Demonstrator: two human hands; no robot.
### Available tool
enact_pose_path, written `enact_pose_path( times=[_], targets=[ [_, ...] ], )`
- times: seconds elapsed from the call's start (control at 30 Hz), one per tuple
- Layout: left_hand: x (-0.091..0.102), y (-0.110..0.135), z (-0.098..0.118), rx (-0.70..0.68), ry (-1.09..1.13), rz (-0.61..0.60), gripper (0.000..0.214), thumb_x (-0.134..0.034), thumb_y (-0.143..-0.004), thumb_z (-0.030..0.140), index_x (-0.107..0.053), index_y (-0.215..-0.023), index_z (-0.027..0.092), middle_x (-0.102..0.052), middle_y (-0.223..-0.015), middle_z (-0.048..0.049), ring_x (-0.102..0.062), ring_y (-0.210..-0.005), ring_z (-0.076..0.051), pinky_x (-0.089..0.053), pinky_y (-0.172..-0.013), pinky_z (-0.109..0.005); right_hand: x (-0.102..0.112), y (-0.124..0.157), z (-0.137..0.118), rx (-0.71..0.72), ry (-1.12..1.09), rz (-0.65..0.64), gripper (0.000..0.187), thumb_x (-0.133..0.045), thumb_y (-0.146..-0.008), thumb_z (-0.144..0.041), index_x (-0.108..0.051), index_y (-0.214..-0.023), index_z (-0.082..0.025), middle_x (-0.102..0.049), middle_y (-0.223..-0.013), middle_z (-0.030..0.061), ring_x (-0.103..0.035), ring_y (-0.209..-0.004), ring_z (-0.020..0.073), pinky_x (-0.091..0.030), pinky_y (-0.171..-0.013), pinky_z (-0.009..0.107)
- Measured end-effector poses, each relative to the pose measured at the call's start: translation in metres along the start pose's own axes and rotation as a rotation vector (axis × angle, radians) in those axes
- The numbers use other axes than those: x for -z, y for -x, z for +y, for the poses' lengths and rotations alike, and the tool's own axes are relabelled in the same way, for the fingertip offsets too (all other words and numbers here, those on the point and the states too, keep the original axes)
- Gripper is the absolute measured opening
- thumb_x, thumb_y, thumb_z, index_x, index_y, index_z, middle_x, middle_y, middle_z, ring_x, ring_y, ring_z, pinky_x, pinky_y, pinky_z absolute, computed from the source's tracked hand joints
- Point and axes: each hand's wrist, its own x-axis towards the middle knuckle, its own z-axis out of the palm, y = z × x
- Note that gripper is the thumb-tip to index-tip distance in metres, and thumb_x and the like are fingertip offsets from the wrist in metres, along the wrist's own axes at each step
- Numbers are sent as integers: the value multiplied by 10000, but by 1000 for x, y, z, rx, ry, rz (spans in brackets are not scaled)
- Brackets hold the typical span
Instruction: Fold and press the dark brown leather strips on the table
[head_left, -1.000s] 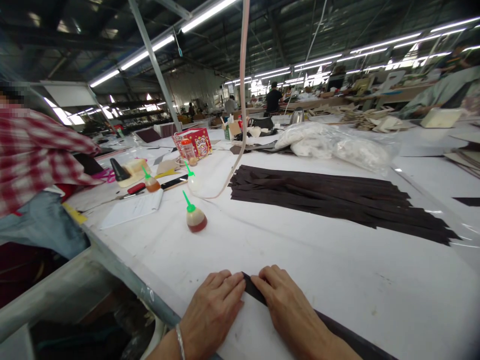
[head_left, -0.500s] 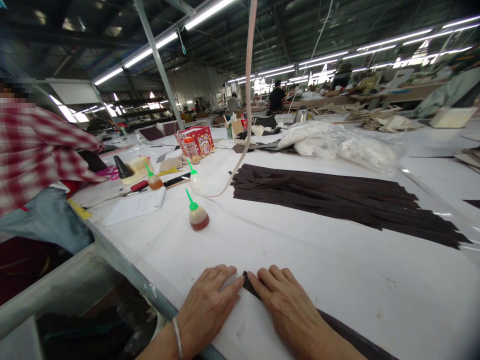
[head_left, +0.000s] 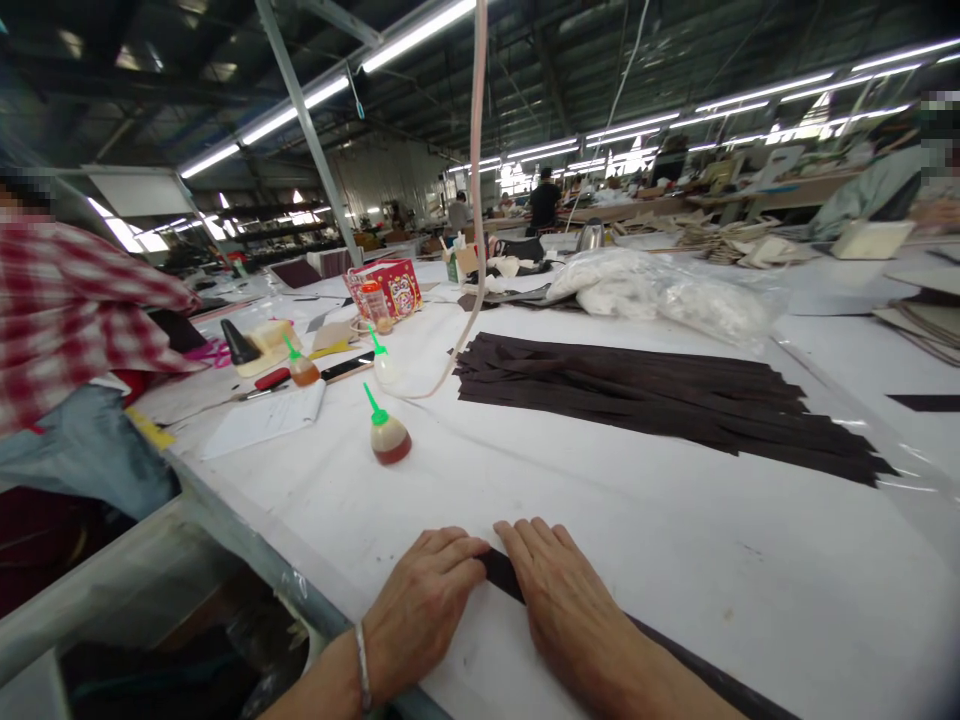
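Observation:
A narrow dark brown strip (head_left: 502, 574) lies on the white tabletop (head_left: 630, 520) and runs under my right hand toward the lower right. My left hand (head_left: 426, 592), with a bracelet at its wrist, has its thumb and fingers together on the strip's far end. My right hand (head_left: 564, 592) lies flat across the strip with its fingers stretched out, covering part of it. Beyond my hands is a pile of similar dark strips (head_left: 637, 395). A squeeze bottle (head_left: 390, 438) with a green nozzle and reddish-brown liquid stands ahead of my left hand.
More green-nozzled bottles (head_left: 301, 367), a notebook (head_left: 266, 418), a phone (head_left: 346, 366) and a red patterned box (head_left: 390, 287) stand to the left. A hose (head_left: 478, 200) hangs down to the table. White material in a plastic bag (head_left: 652, 290) lies behind the pile. A person in a checked shirt (head_left: 82, 310) is at the left.
My right hand has flattened and its fingers have straightened along the strip, a little farther from the left hand. More of the strip's end shows between the hands. The view has shifted slightly right.

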Motion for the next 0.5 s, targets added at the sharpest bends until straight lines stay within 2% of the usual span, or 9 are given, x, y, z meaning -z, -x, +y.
enact_pose_path(
  times=[0.07,0.17,0.33,0.5],
  targets=[
    [-1,-6,3,20,49,-30,242,-387,-902,52,-567,-995,185,-626,-1124,-51,-521,-1053,-204,-432,-929,-378,-1,2,1,-33,-5,24,401,-478,-733,47,-597,-1067,-141,-588,-976,74,-493,-876,241,-351,-809,377],
    [-5,-10,3,61,68,-64,264,-388,-896,48,-546,-1059,184,-620,-1026,-49,-522,-988,-208,-435,-890,-385,-1,7,7,5,-16,79,287,-517,-746,63,-595,-900,-167,-572,-884,49,-486,-795,222,-354,-746,346],
    [-12,-10,0,44,43,-93,333,-387,-926,68,-505,-1200,214,-601,-1071,-40,-501,-993,-214,-423,-885,-394,3,19,23,179,20,130,207,-614,-784,21,-563,-842,-171,-547,-847,23,-469,-746,204,-354,-701,324],
    [-11,-11,2,20,18,-100,377,-407,-934,70,-491,-1264,229,-605,-1100,-33,-489,-1012,-217,-419,-888,-398,11,30,32,249,55,108,175,-633,-815,-25,-539,-837,-170,-532,-843,13,-468,-740,194,-359,-715,328]
  ],
)
